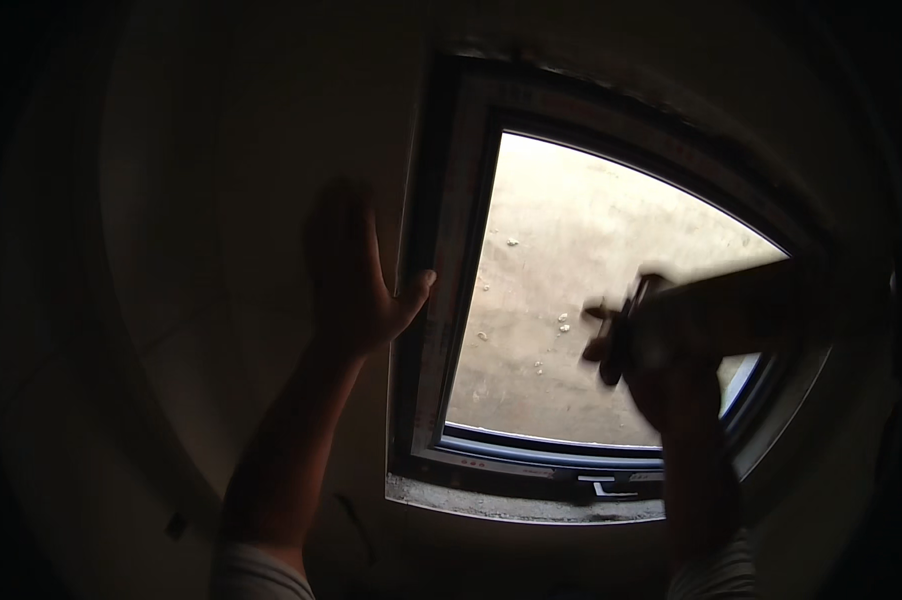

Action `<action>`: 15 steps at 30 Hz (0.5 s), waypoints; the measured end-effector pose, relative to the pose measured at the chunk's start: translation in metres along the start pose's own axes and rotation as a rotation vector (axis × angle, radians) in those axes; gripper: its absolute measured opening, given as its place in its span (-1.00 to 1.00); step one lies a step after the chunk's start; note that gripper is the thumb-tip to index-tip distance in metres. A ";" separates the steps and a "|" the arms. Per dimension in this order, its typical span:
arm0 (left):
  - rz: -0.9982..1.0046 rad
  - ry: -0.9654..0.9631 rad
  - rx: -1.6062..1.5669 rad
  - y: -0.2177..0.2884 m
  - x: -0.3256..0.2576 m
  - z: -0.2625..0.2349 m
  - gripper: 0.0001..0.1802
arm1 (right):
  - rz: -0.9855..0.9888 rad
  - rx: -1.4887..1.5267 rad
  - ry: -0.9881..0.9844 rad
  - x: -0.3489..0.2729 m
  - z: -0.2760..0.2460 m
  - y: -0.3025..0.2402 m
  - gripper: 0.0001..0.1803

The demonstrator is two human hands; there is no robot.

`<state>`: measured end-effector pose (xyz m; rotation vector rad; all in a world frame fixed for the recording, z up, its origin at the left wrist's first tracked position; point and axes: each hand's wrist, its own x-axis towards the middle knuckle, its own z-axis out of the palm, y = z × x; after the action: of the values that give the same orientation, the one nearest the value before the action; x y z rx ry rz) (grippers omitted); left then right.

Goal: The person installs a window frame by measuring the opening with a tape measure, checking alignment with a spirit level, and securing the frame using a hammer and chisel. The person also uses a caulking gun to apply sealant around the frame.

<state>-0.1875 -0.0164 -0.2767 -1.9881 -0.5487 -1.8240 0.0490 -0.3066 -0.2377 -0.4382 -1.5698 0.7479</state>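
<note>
My left hand point(356, 285) is raised with its fingers stretched up along the dark wall, left of the window. Its thumb sticks out over the left side of the window frame point(433, 330), and nothing is held in it. My right hand point(671, 385) is closed round a dark tool, by its outline a caulking gun point(726, 305). The thick barrel points right, toward the right side of the frame, and the back end with its small levers faces left. Backlight and motion blur hide the tool's tip and most of my right fingers.
Bright glass point(561, 260) fills the window, with a stained pale surface beyond it. A light window handle point(606, 488) sits on the bottom frame. Below runs a rough grey sill edge point(511, 507). The surrounding wall point(221, 250) lies in deep shadow.
</note>
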 end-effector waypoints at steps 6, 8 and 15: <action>0.138 0.182 -0.034 -0.002 0.002 0.014 -0.02 | -0.222 -0.315 -0.252 0.171 -0.013 -0.082 -0.49; 0.121 0.183 -0.068 0.003 0.005 0.015 0.00 | -0.132 -0.307 -0.301 0.219 -0.010 -0.104 -0.49; 0.114 0.207 -0.086 -0.001 0.004 0.012 0.04 | -0.093 -0.488 0.033 0.266 0.020 -0.094 -0.49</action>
<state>-0.1772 -0.0094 -0.2737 -1.8140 -0.2929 -1.9808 0.0036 -0.2004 0.0209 -0.7224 -1.7263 0.2776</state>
